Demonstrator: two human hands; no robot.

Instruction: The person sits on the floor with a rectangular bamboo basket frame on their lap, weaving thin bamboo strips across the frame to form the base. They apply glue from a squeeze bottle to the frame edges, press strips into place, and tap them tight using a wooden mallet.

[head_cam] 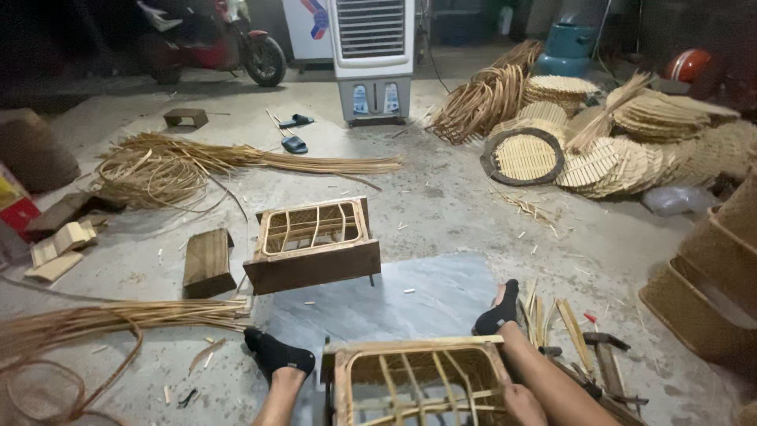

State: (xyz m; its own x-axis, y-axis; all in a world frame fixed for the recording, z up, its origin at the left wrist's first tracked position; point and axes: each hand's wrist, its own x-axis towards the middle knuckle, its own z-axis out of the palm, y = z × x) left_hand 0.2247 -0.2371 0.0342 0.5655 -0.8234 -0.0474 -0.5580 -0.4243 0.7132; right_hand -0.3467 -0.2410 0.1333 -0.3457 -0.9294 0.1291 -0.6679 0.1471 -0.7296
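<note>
Head view looks down at a person sitting on the concrete floor [441,197]. A woven rattan basket [422,383] rests between the legs at the bottom edge. Only the right hand [524,404] shows, curled against the basket's right side; I cannot tell its grip. Another wooden frame [313,244] stands ahead, near a wood block [207,262].

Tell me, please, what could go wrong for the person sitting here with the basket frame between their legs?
The right hand grips the rattan basket frame beside open slats, so fingers might get pinched or pricked. The hammer and loose cane strips lie close to the right leg and could be kicked or stepped on. The left hand is out of view.
</note>
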